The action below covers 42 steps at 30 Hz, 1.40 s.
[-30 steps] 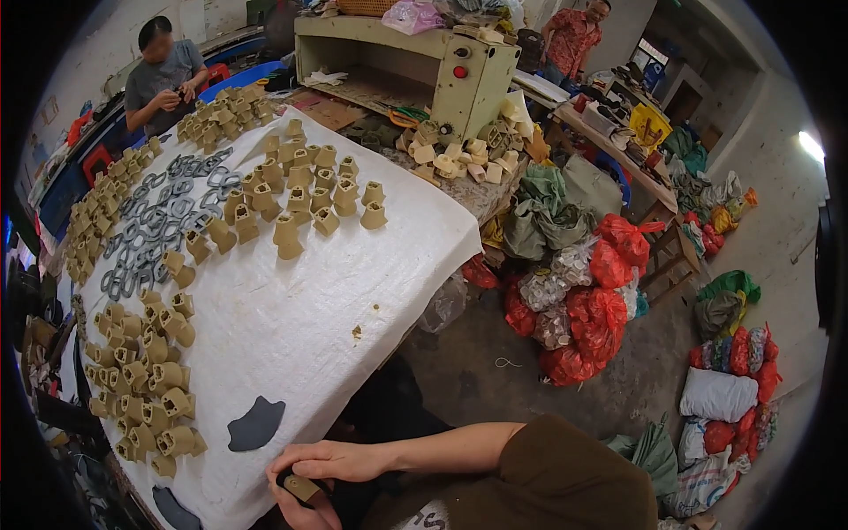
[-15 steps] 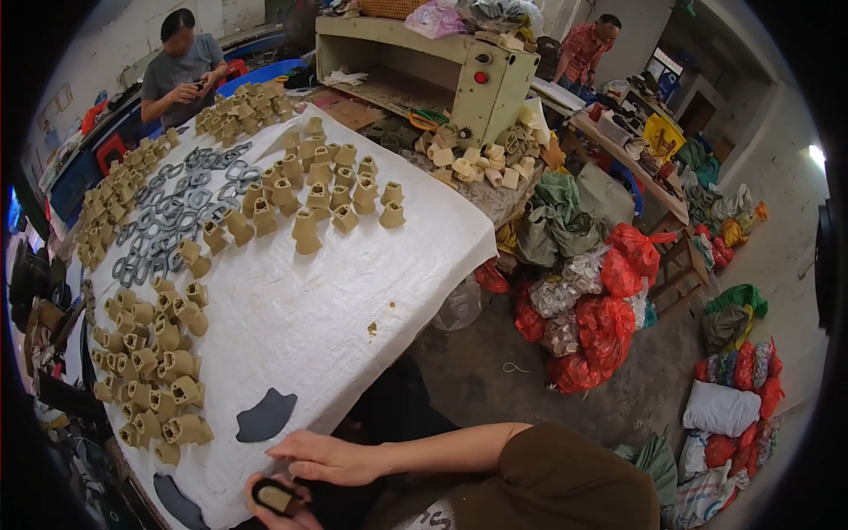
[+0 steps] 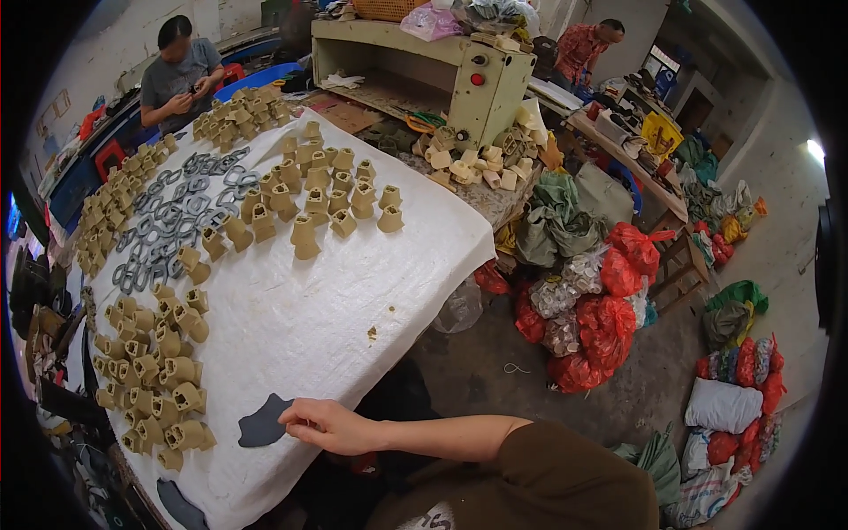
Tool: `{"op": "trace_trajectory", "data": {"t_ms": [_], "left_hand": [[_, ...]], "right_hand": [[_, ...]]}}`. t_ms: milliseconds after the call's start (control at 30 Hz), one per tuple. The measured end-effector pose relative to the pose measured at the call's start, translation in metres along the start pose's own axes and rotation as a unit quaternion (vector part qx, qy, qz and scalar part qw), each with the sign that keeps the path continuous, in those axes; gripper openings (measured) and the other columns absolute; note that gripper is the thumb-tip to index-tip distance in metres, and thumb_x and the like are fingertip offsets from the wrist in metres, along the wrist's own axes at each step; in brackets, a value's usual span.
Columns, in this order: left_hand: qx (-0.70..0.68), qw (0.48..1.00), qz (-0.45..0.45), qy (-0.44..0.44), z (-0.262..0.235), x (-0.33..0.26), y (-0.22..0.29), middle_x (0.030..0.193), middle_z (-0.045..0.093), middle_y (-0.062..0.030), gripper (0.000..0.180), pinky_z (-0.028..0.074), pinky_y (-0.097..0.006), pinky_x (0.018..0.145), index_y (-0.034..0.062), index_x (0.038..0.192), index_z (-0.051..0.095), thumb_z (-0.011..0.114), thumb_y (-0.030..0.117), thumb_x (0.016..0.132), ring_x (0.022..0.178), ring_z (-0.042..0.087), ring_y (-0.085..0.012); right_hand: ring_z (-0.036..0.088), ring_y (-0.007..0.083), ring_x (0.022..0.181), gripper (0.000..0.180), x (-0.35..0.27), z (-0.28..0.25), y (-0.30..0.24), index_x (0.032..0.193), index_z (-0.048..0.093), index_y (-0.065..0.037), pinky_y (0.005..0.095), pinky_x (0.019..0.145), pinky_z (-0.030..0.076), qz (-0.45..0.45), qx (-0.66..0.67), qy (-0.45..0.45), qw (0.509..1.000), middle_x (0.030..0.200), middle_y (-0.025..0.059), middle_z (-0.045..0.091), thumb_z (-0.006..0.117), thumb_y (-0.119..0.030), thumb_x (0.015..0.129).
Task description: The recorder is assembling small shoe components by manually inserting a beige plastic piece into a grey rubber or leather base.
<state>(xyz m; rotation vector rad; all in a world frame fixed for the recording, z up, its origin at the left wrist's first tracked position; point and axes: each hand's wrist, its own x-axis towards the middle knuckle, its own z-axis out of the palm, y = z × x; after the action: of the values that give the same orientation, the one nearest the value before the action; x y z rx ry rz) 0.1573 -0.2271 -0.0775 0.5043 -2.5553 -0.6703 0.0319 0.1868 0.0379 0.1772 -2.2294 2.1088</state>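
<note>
My right hand reaches in over the near table edge. Its thumb and fingers come together at the right tip of a flat dark grey cut piece, which lies on the white sheet. A second dark grey piece lies at the near left corner. My left hand is out of view. Left of the right hand stand many hollow tan shoe-heel blocks, and more tan blocks stand farther up the sheet. Between these groups lie grey rings.
A pale green machine stands beyond the table, cream blocks heaped beside it. Red bags pile on the floor to the right. One person works at the far left; another person leans at the far right.
My right hand has moved up and right, onto the tip of the dark grey piece. My left hand, earlier holding a tan heel block with a black rim, has dropped out of view.
</note>
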Motion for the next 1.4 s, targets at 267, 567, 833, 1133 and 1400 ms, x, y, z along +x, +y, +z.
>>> {"op": "trace_trajectory", "data": {"t_ms": [267, 567, 833, 1133, 1400], "left_hand": [[-0.005, 0.975, 0.218, 0.033, 0.007, -0.009, -0.031, 0.13, 0.041, -0.0191, 0.051, 0.039, -0.06, 0.081, 0.0161, 0.123, 0.053, 0.055, 0.048, 0.083, 0.11, 0.046, -0.0392], [0.302, 0.944, -0.086, -0.101, 0.017, -0.004, -0.1, 0.115, 0.052, -0.0214, 0.049, 0.04, -0.044, 0.09, 0.0116, 0.123, 0.052, 0.063, 0.026, 0.078, 0.105, 0.049, -0.0371], [0.099, 0.993, 0.007, 0.069, -0.005, 0.047, 0.069, 0.121, 0.047, -0.0156, 0.037, 0.037, -0.043, 0.092, 0.0037, 0.119, 0.052, 0.053, 0.004, 0.082, 0.112, 0.043, -0.0326], [-0.302, 0.926, 0.198, -0.106, 0.029, 0.056, 0.224, 0.088, 0.06, -0.0131, 0.02, 0.046, -0.031, 0.075, -0.0022, 0.089, 0.062, 0.052, -0.009, 0.073, 0.081, 0.058, -0.0258], [-0.58, 0.676, -0.073, -0.449, 0.067, 0.051, 0.278, 0.106, 0.061, -0.0092, 0.03, 0.047, -0.027, 0.074, -0.0021, 0.117, 0.052, 0.043, 0.014, 0.094, 0.087, 0.06, -0.017]], "right_hand": [[0.057, 0.0171, 0.078, 0.019, 0.001, 0.0, 0.007, 0.104, 0.055, 0.0, 0.0289, 0.07, 0.046, -0.013, -0.026, 0.03, 0.999, 0.089, 0.0095, 0.059, 0.053, -0.012, 0.09], [0.057, 0.0191, 0.076, 0.01, 0.017, -0.031, 0.014, 0.094, 0.057, -0.003, 0.0288, 0.067, 0.046, -0.065, -0.193, 0.078, 0.976, 0.085, 0.0092, 0.056, 0.057, -0.006, 0.085], [0.049, 0.0241, 0.091, 0.015, 0.045, 0.003, 0.013, 0.09, 0.061, -0.007, 0.037, 0.079, 0.036, -0.151, -0.331, -0.02, 0.931, 0.093, 0.0058, 0.056, 0.066, -0.009, 0.076], [0.046, 0.0257, 0.091, 0.006, 0.064, 0.016, 0.026, 0.081, 0.061, -0.007, 0.0372, 0.079, 0.034, -0.138, -0.415, -0.049, 0.898, 0.091, 0.0052, 0.053, 0.063, -0.01, 0.076], [0.044, 0.0276, 0.097, 0.01, 0.052, 0.004, 0.01, 0.083, 0.056, -0.007, 0.0357, 0.084, 0.037, -0.181, -0.208, -0.03, 0.961, 0.1, 0.0095, 0.052, 0.058, 0.0, 0.076]]}}
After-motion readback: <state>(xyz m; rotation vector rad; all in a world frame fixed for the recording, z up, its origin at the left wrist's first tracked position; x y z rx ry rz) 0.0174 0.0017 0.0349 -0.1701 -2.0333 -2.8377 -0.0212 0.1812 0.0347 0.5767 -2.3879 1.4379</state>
